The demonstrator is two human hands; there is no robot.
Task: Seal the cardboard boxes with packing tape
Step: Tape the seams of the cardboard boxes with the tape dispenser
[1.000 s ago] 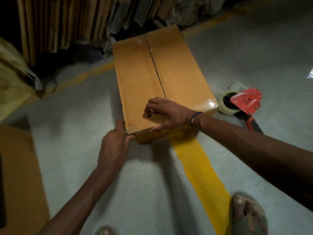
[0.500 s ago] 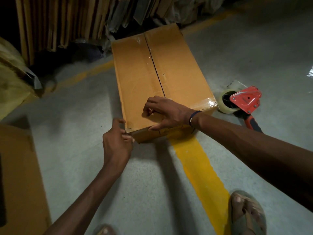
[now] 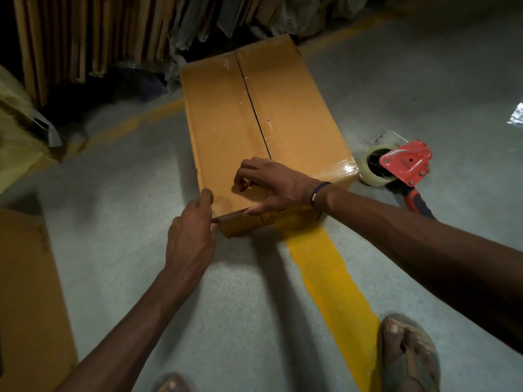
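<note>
At the near edge of the cardboard box [image 3: 254, 123], whose long axis runs away from us, our left hand [image 3: 189, 236] pinches the corner while our right hand [image 3: 271, 183], fingers curled, presses the top.

A single wide-angle head view looks steeply down and forward from standing height over a cardboard box [image 3: 254, 123] on the grey floor [image 3: 119, 171], close enough that both forearms and sandalled feet [image 3: 407, 355] fill the lower frame

bare floor [image 3: 135, 193] left of the box [image 3: 254, 114]; tape dispenser [image 3: 402, 168] crowds its right.
</note>
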